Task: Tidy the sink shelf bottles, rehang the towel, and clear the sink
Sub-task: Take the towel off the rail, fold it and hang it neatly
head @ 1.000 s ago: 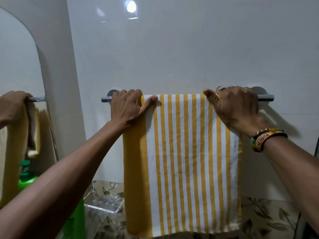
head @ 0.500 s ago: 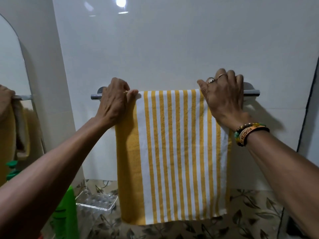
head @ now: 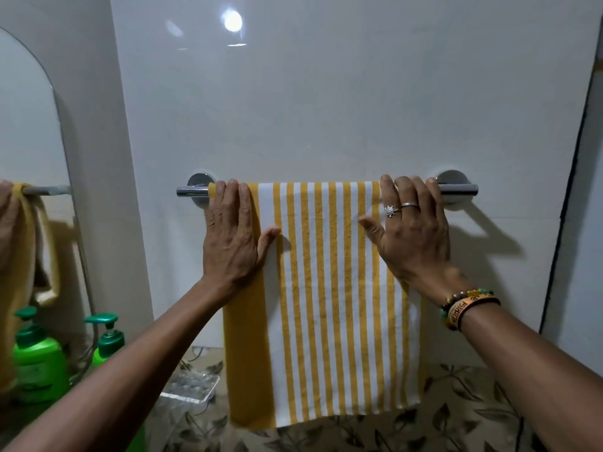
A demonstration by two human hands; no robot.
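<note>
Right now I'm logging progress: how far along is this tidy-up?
Done: the striped towel hangs over the rail. In hand: left hand and right hand lie flat on it, smoothing. Left: shelf bottles and sink can't be judged; only a green pump bottle shows.

Both forearms bare, no sleeves in frame. Left hand: no rings or wristwear visible. Right hand: two silver-toned rings, an ornate one with a round, star-like raised top and a plain smooth band on the next finger. Right wrist carries a string of brown, amber and green beads, plus an orange woven band with dark edges and dark lettering, text not legible.
</note>
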